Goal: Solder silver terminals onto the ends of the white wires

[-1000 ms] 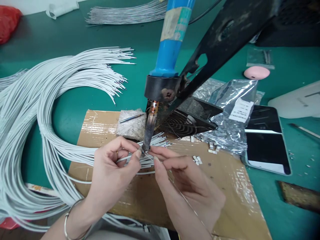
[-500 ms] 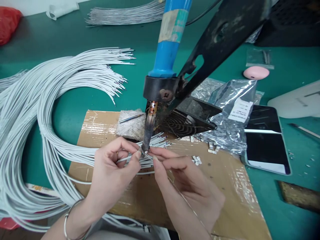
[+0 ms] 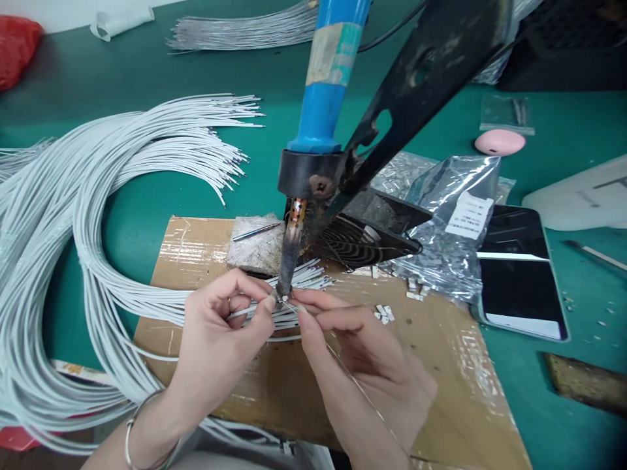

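Observation:
A blue-handled soldering iron (image 3: 321, 111) hangs in a black stand (image 3: 416, 78), its tip pointing down at the cardboard sheet (image 3: 274, 385). My left hand (image 3: 223, 339) pinches a white wire (image 3: 245, 312) and holds its end right under the tip. My right hand (image 3: 362, 359) pinches a thin strand of solder wire (image 3: 353, 378) and feeds its end to the same spot. Both sets of fingertips almost touch below the iron. A fan of white wire ends (image 3: 308, 277) lies behind the tip.
A big bundle of white wires (image 3: 73, 215) curves over the green table (image 3: 147, 59) on the left. A small fan (image 3: 362, 245), silver bags (image 3: 450, 241), a phone (image 3: 522, 274) and a pink object (image 3: 499, 141) lie to the right. Small white parts (image 3: 385, 313) lie scattered on the cardboard.
Hands and wires stay put under the tip; the view has shifted slightly, so the iron and stand sit a little further left.

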The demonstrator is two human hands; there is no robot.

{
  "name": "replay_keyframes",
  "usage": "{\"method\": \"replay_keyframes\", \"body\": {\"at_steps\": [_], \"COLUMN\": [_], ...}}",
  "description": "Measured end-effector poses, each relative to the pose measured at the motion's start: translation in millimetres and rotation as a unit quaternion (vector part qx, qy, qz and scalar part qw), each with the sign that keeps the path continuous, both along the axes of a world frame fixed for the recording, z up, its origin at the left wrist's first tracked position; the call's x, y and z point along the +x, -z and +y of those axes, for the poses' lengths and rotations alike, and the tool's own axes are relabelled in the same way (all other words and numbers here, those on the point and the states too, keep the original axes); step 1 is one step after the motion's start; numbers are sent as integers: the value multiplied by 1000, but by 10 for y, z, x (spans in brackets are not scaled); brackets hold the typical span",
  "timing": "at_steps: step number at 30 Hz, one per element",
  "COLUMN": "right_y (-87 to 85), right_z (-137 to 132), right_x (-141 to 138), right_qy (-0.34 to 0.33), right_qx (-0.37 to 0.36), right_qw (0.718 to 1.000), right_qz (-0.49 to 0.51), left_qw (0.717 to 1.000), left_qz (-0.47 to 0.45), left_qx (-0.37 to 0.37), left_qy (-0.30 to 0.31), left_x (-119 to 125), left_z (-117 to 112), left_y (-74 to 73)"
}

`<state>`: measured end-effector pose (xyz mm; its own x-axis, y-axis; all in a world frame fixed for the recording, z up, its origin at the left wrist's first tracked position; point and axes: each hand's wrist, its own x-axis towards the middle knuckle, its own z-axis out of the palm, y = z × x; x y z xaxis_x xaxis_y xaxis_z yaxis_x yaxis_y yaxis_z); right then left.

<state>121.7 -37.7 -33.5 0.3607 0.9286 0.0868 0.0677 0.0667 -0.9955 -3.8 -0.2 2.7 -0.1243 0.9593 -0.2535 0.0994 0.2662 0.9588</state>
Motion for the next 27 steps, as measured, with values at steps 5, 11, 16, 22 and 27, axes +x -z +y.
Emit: {"method": "replay_keyframes", "body": {"at_steps": [5, 11, 16, 22, 27], "right_y": [-12, -6, 11, 3, 8], "right_z": [-8, -3, -7, -12, -3], "right_x": [7, 10, 16, -8, -18], "right_qy": [1, -2, 0, 8, 11], "right_qx": [-5, 2, 2, 1, 13], "right_qw": [1000, 1000, 1000, 1000, 1000], "right_qz": [-5, -14, -14, -4, -6], "left_qw": [1000, 1000, 1000, 1000, 1000], "left_qz": [1, 9, -9, 1, 3], "left_qx": [1, 7, -4, 2, 6], "left_qy": [5, -1, 9, 7, 17], "left_x": [-2, -8, -8, -10, -17], "left_z": [-13, -17, -24, -26, -32], "left_y": [-1, 10, 13, 16, 5]}}
